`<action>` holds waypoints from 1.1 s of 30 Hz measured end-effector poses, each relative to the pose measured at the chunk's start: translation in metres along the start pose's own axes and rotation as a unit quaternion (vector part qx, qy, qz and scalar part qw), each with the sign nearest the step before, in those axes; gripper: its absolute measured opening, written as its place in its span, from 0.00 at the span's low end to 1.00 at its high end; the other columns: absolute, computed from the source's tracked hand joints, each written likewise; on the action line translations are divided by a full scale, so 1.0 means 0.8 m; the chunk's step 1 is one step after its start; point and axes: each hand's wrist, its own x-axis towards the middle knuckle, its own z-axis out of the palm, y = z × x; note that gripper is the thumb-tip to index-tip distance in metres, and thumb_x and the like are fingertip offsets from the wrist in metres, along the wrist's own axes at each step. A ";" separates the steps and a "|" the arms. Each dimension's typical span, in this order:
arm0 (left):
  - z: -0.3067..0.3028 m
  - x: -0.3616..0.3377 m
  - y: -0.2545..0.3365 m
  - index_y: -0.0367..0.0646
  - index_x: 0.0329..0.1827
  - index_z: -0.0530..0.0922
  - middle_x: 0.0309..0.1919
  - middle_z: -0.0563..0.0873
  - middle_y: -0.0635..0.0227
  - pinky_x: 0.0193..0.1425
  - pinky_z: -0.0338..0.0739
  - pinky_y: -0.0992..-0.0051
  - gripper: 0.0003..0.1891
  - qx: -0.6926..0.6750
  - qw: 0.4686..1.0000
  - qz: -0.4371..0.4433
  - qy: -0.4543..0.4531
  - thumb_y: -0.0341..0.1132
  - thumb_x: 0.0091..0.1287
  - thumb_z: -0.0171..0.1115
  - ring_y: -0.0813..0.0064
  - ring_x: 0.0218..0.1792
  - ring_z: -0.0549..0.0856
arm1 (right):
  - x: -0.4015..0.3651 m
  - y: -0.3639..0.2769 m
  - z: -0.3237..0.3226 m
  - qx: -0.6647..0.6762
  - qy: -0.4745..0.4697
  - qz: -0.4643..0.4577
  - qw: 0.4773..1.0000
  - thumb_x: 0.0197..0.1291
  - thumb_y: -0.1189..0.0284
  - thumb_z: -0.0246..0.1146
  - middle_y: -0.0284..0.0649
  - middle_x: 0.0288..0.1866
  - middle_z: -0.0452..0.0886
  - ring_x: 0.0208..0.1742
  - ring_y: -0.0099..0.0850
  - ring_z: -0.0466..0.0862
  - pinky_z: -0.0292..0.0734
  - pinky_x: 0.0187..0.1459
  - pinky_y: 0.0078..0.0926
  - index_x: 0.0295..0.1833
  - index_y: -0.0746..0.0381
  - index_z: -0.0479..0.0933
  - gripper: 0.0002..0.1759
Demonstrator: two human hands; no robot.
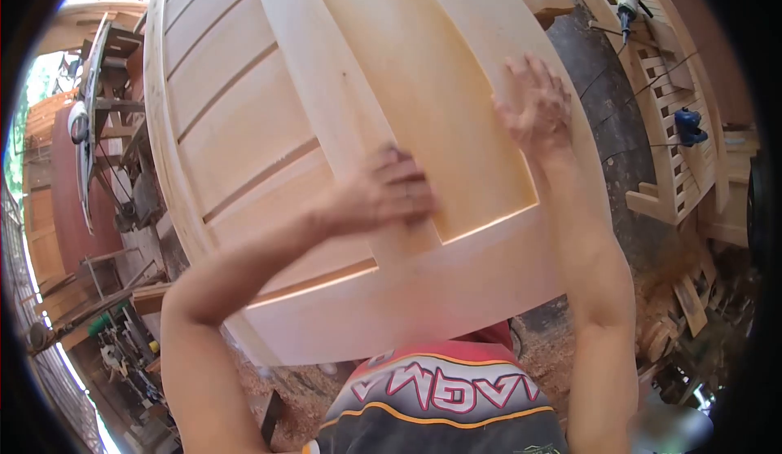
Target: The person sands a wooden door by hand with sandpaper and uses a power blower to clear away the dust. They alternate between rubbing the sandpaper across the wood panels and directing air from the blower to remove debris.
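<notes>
Well, the right hand [534,105] lay spread on a broad, pale, recessed wooden panel [407,291], near its right edge; the blurred left hand [387,189] bent over the panel's middle strip [326,71], its grip impossible to tell. The panel stretched away from the person's red-and-black printed shirt [440,429]; rightward stood a pale slatted wooden frame [656,204]

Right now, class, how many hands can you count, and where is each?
2. The blurred left hand is at the middle strip of the panelled wood; the right hand lies spread on the right-hand strip. Dark picture edges might hide others.
</notes>
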 end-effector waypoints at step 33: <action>0.085 0.235 0.269 0.49 0.74 0.79 0.74 0.80 0.65 0.77 0.69 0.48 0.29 0.024 0.773 -0.614 0.154 0.31 0.67 0.61 0.49 0.76 0.74 | 0.017 0.046 -0.021 0.051 -0.087 -0.158 0.982 0.59 0.41 0.69 0.50 0.83 0.64 0.83 0.51 0.59 0.54 0.77 0.61 0.76 0.53 0.73 0.44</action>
